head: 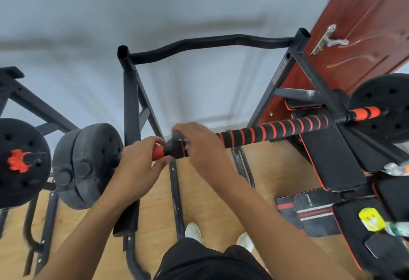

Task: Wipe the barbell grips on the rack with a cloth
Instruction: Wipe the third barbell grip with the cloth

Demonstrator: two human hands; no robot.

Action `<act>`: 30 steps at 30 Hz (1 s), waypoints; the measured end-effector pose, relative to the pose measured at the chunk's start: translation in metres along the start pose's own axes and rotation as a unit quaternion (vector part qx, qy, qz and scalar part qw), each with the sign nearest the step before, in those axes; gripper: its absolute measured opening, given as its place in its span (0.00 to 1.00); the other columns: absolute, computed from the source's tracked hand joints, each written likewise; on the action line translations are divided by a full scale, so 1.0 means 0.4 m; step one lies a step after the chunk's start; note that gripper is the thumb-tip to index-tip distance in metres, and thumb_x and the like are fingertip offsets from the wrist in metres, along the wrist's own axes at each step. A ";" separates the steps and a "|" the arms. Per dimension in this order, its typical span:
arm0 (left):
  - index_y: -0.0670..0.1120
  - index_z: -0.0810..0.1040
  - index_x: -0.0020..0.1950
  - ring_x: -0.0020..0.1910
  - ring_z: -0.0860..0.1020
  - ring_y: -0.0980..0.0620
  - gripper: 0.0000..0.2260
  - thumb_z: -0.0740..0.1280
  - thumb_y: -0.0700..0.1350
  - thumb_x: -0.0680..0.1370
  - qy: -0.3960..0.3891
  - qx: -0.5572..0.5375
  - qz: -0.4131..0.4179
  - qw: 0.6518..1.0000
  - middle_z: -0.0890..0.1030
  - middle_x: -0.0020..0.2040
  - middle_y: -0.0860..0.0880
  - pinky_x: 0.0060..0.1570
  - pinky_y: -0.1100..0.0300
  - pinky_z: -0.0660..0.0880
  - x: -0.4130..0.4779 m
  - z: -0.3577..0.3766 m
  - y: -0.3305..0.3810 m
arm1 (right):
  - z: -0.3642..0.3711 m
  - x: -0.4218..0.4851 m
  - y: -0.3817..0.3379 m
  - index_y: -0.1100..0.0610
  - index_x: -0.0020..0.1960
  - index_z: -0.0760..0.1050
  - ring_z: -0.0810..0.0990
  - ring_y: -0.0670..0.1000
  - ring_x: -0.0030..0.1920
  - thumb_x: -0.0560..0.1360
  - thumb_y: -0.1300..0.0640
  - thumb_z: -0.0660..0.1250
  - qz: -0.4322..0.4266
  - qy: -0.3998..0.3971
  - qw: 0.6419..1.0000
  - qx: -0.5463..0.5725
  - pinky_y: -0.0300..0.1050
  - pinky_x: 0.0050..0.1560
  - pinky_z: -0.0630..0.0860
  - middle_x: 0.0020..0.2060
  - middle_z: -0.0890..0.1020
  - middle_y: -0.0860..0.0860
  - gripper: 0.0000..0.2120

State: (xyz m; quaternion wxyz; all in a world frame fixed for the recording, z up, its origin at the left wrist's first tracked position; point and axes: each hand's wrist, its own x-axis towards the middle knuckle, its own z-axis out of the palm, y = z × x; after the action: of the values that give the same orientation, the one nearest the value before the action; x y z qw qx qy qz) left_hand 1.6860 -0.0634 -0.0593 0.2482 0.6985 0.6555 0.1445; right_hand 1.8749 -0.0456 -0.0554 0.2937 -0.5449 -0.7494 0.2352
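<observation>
Head view: barbell (265, 132) lying across the rack (130, 93), striped foam grips facing up within easy reach. Left hand (137, 164) curled around the orange end by the plates (86, 164), probably steadying the bar against rolling. Right hand (199, 144) arched over the bar just beside it, fingers clenched on a small grey cloth (177, 136) pressed to the foam. Both forearms reaching forward, wrists close together.

Barbell grip (274, 129): black foam w/ orange spiral stripes, solid orange ends. Weight plates (88, 164) at 9 o'clock: dull black; one collar (16, 160) orange-red. Rack (130, 93): dark grey. Door (365, 25) at 2 o'clock: red-brown. Bench pad (327, 157): black, orange edging. Floor (203, 195): light wood. Shoes (193, 231): white.
</observation>
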 end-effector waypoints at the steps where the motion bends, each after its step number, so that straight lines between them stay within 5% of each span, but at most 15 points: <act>1: 0.57 0.74 0.66 0.56 0.75 0.50 0.17 0.71 0.57 0.79 -0.003 0.003 0.000 1.000 0.77 0.52 0.58 0.62 0.44 0.74 0.000 0.001 0.000 | -0.029 0.004 0.046 0.51 0.60 0.79 0.78 0.47 0.54 0.75 0.68 0.64 0.026 0.003 1.000 -0.001 0.41 0.52 0.77 0.51 0.81 0.43 0.19; 4: 0.59 0.72 0.69 0.56 0.74 0.55 0.18 0.70 0.54 0.80 0.004 0.010 0.065 0.998 0.76 0.56 0.62 0.65 0.46 0.71 0.001 0.001 0.008 | -0.159 -0.015 0.157 0.49 0.56 0.82 0.77 0.49 0.56 0.78 0.67 0.61 0.121 0.006 0.992 -0.044 0.38 0.52 0.71 0.49 0.78 0.43 0.17; 9: 0.57 0.69 0.74 0.54 0.74 0.54 0.25 0.72 0.55 0.78 -0.011 0.089 0.168 0.982 0.72 0.65 0.56 0.58 0.51 0.75 0.016 0.025 0.031 | -0.324 -0.120 0.247 0.58 0.60 0.80 0.77 0.54 0.59 0.80 0.64 0.56 0.107 0.092 0.980 -0.141 0.53 0.63 0.73 0.56 0.80 0.52 0.16; 13: 0.53 0.76 0.68 0.52 0.75 0.57 0.22 0.69 0.60 0.78 -0.014 0.076 0.188 0.979 0.73 0.55 0.60 0.48 0.59 0.75 0.055 0.020 0.030 | -0.288 -0.130 0.255 0.55 0.67 0.75 0.71 0.48 0.69 0.81 0.49 0.63 0.075 0.031 0.982 -0.171 0.48 0.73 0.67 0.66 0.75 0.48 0.17; 18: 0.60 0.79 0.67 0.48 0.75 0.62 0.20 0.70 0.63 0.77 -0.043 0.037 0.164 0.985 0.77 0.47 0.63 0.49 0.57 0.76 0.083 -0.006 0.033 | -0.329 -0.105 0.279 0.55 0.61 0.76 0.76 0.47 0.55 0.81 0.61 0.65 0.068 0.070 0.985 -0.142 0.45 0.56 0.76 0.56 0.77 0.47 0.09; 23: 0.62 0.78 0.67 0.56 0.78 0.62 0.22 0.69 0.66 0.75 -0.057 -0.015 0.089 0.994 0.82 0.56 0.64 0.57 0.56 0.78 0.104 -0.021 0.022 | -0.480 -0.086 0.343 0.57 0.62 0.77 0.78 0.51 0.58 0.80 0.63 0.65 0.090 0.162 0.965 -0.186 0.40 0.61 0.71 0.56 0.80 0.51 0.11; 28: 0.55 0.82 0.58 0.53 0.77 0.59 0.15 0.64 0.61 0.80 0.057 -0.011 0.107 0.993 0.80 0.53 0.62 0.54 0.53 0.78 0.112 -0.001 0.031 | -0.454 -0.063 0.379 0.54 0.58 0.80 0.78 0.52 0.57 0.82 0.63 0.62 0.149 0.126 0.965 -0.174 0.43 0.61 0.71 0.55 0.82 0.51 0.11; 30: 0.55 0.79 0.62 0.54 0.76 0.59 0.13 0.66 0.59 0.81 0.043 -0.013 0.121 0.992 0.79 0.56 0.62 0.56 0.54 0.77 0.113 0.002 0.019 | -0.409 -0.040 0.367 0.51 0.53 0.82 0.80 0.50 0.52 0.82 0.61 0.60 0.163 0.130 0.964 -0.162 0.48 0.57 0.77 0.50 0.84 0.48 0.12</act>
State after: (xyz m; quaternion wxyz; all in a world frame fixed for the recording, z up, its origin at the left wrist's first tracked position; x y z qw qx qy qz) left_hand 1.6975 -0.0190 -0.0616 0.2094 0.7627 0.5740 0.2122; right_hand 2.0921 -0.0122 -0.0398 0.2540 -0.7261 -0.6336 0.0826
